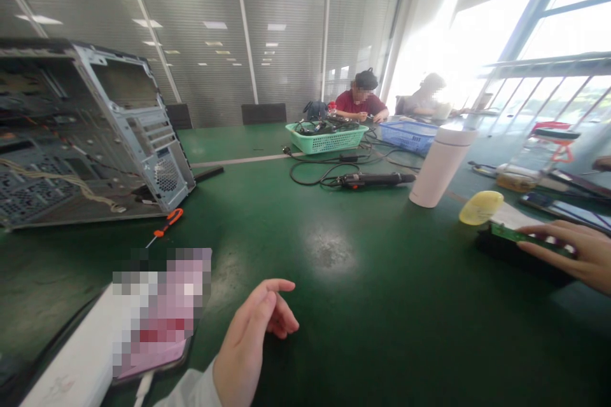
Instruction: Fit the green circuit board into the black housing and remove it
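Note:
My left hand (260, 331) hovers over or rests on the green table near the front, with nothing seen in it. Its index finger is stretched out and the other fingers are loosely curled. Far to the right, my right hand (580, 254) has its fingers on a narrow green circuit board (508, 233), held just above or against a black box-like object (520, 257). The lower part of that object is dark and hard to make out. A yellow rounded object (481, 208) sits just behind the board. Left of my left hand lies a phone (165, 331) with a cable plugged in.
An open computer case (95, 133) stands at the left, an orange-handled screwdriver (169, 222) before it. Behind are a black corded electric screwdriver (375, 180), a pink tumbler (442, 165), a green basket (329, 140) of cables and a blue basket (405, 135). Two people sit beyond.

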`<action>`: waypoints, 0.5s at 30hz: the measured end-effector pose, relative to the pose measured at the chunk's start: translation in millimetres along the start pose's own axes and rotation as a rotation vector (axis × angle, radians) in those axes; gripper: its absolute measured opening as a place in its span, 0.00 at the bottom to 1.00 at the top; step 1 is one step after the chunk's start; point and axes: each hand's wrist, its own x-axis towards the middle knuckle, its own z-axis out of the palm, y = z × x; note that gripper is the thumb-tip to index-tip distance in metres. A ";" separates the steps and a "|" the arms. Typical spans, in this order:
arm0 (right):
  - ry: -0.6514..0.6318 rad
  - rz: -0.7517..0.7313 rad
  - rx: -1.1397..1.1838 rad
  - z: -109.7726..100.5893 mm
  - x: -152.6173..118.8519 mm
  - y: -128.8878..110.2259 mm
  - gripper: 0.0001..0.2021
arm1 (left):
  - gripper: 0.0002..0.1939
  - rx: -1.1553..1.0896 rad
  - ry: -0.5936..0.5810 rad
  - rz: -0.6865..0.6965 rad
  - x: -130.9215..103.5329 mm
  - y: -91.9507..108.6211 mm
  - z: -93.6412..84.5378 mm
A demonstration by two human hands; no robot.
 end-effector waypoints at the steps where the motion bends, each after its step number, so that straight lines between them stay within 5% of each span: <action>1: 0.011 0.010 0.006 3.2 -0.4 6.8 0.26 | 0.18 0.003 0.002 -0.002 -0.1 0.0 0.1; 8: 0.061 0.094 -0.014 5.6 -11.7 40.2 0.28 | 0.17 0.008 0.021 0.006 -0.6 0.4 2.0; 15: 0.092 -0.001 -0.021 10.4 -27.9 54.9 0.36 | 0.18 0.007 0.033 0.027 -1.8 0.5 4.0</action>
